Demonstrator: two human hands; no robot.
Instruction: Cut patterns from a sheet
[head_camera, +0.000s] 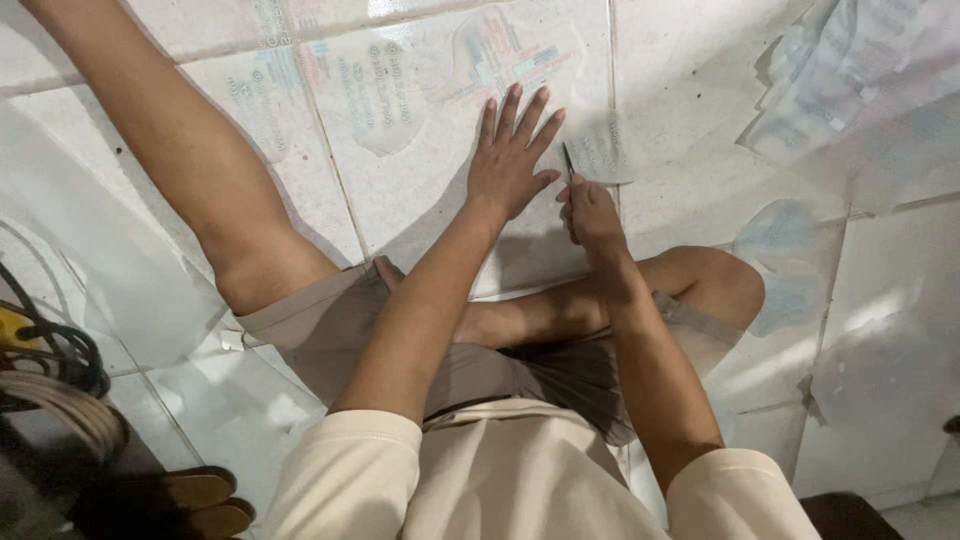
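- Person sits on the white tile floor (690, 90), one leg stretched out, the other folded in.
- Left hand (510, 160) is spread wide, fingers fanned, pressing flat on a clear printed plastic sheet (400, 90) lying on the tiles.
- Right hand (590, 210) is curled tight around a thin blade tool (568, 160), tip pointing up, right next to the left hand's thumb and at the sheet's edge.
- More clear plastic pieces (850, 90) are scattered far right, well apart.
- Dark sandals (190, 500) and coiled cables (55, 355) sit bottom left.
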